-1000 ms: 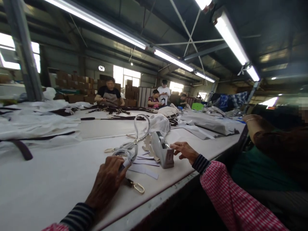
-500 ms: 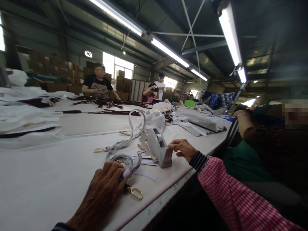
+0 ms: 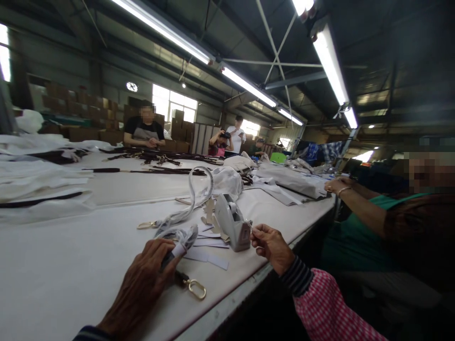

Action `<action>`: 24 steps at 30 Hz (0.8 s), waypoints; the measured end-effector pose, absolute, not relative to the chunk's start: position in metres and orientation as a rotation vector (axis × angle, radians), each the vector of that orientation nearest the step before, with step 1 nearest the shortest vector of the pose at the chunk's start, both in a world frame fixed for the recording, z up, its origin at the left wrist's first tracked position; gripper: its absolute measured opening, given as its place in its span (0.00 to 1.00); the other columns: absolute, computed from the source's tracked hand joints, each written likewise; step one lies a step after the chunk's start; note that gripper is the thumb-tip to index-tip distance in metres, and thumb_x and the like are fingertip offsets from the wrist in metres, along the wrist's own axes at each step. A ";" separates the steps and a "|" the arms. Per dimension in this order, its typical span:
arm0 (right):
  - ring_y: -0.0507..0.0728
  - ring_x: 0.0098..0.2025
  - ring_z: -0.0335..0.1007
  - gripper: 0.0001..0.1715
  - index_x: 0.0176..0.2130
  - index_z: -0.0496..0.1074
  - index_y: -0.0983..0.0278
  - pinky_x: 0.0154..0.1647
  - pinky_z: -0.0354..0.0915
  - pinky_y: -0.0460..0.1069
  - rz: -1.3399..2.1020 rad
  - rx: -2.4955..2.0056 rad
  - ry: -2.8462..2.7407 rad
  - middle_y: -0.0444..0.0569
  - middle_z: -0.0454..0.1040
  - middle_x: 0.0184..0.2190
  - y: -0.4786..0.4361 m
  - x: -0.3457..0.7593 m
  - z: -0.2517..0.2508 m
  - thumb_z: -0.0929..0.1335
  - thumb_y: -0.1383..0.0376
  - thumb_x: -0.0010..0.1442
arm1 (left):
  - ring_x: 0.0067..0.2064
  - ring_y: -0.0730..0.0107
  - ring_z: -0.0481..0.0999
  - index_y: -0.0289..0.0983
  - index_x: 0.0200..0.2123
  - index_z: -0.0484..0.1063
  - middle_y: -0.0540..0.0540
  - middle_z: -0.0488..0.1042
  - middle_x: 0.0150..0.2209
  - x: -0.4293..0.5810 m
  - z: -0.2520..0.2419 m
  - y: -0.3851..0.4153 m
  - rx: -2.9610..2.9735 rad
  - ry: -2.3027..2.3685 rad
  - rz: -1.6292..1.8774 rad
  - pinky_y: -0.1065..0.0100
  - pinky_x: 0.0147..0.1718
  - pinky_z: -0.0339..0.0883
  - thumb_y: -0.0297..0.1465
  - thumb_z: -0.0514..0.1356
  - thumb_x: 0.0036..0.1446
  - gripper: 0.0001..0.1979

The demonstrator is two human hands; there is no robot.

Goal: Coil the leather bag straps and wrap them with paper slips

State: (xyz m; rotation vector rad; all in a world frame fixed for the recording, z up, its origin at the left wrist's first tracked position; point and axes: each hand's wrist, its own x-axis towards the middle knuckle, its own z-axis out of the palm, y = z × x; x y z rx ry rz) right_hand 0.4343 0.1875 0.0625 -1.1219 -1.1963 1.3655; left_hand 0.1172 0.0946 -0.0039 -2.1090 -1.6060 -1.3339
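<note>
We take the grey tape dispenser [image 3: 227, 222] as our landmark; it stands upright on the pale table [image 3: 88, 270], near the edge. Its near end bears a small, pale label [image 3: 246, 232], whose print is too small for us to read. Just right of the dispenser, our right hand [image 3: 272, 247] has thumb and forefinger pinched on a thin, clear strip of tape [image 3: 250, 226] by the dispenser's end; whether the strip is attached there we cannot tell. Left of the dispenser and nearer us, our left hand [image 3: 144, 274] has its fingers curled round a plastic-wrapped strap bundle [image 3: 186, 236], and a white band [image 3: 178, 249] circles it, any writing unreadable to us. A gold clasp [image 3: 196, 289] lies nearer us than the dispenser, and a second gold hook [image 3: 145, 225] lies well to its left. White paper strips [image 3: 208, 259] lie just left of the dispenser, showing us only plain faces, with tan scraps [image 3: 209, 210] beside and behind it. Beyond the dispenser we see a clear plastic bag [image 3: 227, 182] and, farther off, dark straps [image 3: 152, 154]; well to its right sits a co-worker in green [image 3: 359, 237]
</note>
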 end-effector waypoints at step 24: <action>0.47 0.20 0.58 0.17 0.30 0.67 0.64 0.18 0.55 0.43 1.475 -0.547 -1.424 0.39 0.66 0.22 0.100 0.404 0.057 0.73 0.55 0.60 | 0.37 0.65 0.73 0.40 0.34 0.70 0.49 0.71 0.35 0.191 0.084 0.013 -2.201 -2.041 -1.459 0.66 0.39 0.66 0.41 0.53 0.67 0.14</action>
